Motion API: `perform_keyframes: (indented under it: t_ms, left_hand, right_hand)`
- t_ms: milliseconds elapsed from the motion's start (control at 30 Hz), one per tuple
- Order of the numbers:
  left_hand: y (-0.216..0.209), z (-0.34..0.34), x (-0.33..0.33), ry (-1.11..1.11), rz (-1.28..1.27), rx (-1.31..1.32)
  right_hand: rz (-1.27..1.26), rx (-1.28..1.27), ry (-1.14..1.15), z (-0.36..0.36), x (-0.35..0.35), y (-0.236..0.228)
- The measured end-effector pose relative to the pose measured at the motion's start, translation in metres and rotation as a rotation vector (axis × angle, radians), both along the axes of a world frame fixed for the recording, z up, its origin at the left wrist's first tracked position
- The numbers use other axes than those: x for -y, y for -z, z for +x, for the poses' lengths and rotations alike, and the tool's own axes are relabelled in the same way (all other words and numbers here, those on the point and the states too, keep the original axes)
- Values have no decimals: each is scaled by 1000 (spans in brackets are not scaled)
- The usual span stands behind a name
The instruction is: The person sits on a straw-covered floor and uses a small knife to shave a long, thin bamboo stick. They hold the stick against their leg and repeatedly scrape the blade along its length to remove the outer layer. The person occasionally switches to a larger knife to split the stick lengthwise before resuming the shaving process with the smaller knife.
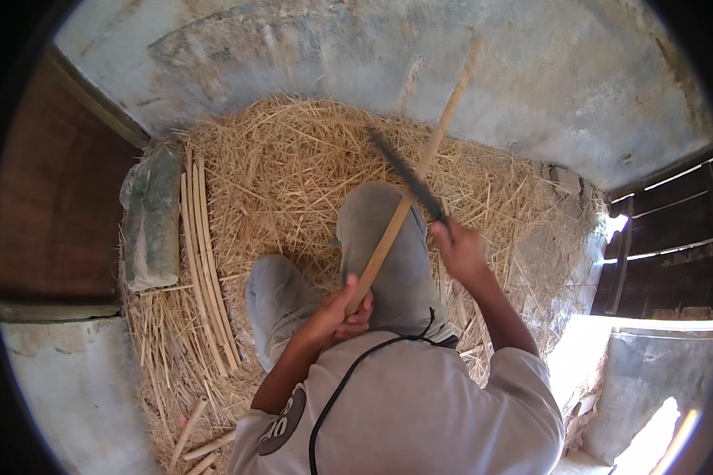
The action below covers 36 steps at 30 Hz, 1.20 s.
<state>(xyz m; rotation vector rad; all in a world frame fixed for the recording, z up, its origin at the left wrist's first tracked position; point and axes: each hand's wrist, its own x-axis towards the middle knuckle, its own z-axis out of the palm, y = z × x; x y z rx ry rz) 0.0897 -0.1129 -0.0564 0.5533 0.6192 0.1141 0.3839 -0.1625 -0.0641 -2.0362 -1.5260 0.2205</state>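
A long, flat strip of pale wood or bamboo (389,232) slants up and away from my lap, across my right knee, toward the far wall. My left hand (349,309) is closed round its near end. In my right hand (458,247) is the handle of a long dark-bladed knife (408,174). The blade lies across the strip just beyond my knee, pointing up to the left; whether its edge bites into the wood cannot be made out. My fingers hide most of the handle.
Straw (285,158) covers the floor around my legs. On the left, several pale strips (202,261) lie beside a greenish log-like block (154,218). Shorter pieces (188,431) rest at lower left. A grey wall (309,55) stands ahead; dark slatted boards (665,245) are at right.
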Motion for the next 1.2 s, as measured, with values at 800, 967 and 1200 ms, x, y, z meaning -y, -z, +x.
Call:
perform_keyframes:
  t_ms: [800,967,1200]
  left_hand:
    - [5,-6,-5,106,317,-164]
    - [4,-8,-8,124,294,-132]
    - [3,-8,-9,142,250,-156]
  right_hand:
    - [-76,263,-277,-1,12,-14]
    - [11,126,168,14,6,-13]
    - [-46,476,-284,22,7,-9]
